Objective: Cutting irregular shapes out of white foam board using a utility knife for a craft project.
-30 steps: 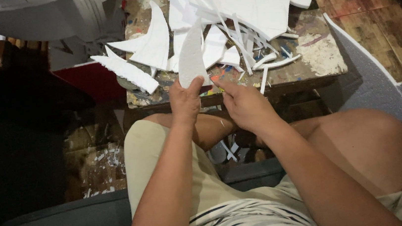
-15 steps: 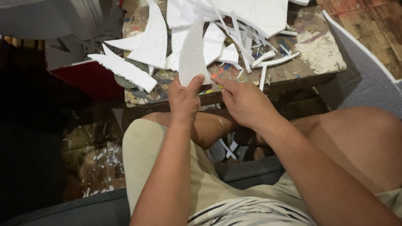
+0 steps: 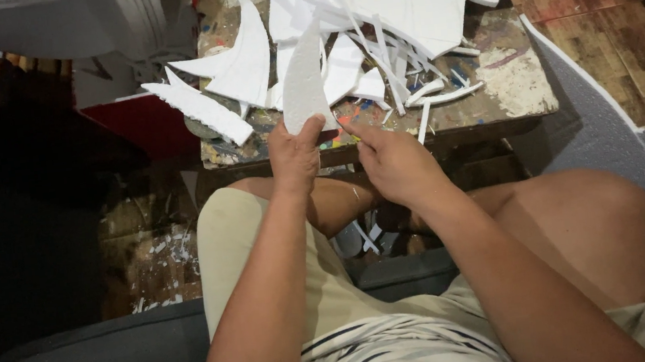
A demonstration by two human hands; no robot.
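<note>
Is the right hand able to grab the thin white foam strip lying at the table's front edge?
Probably yes. The right hand sits just below the small paint-stained wooden table, and the thin white foam strip lies close beside its fingertips with nothing between them. The left hand holds a tall curved white foam piece, off to the side.

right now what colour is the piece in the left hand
White, a curved foam piece pinched by the left hand; head view.
</note>
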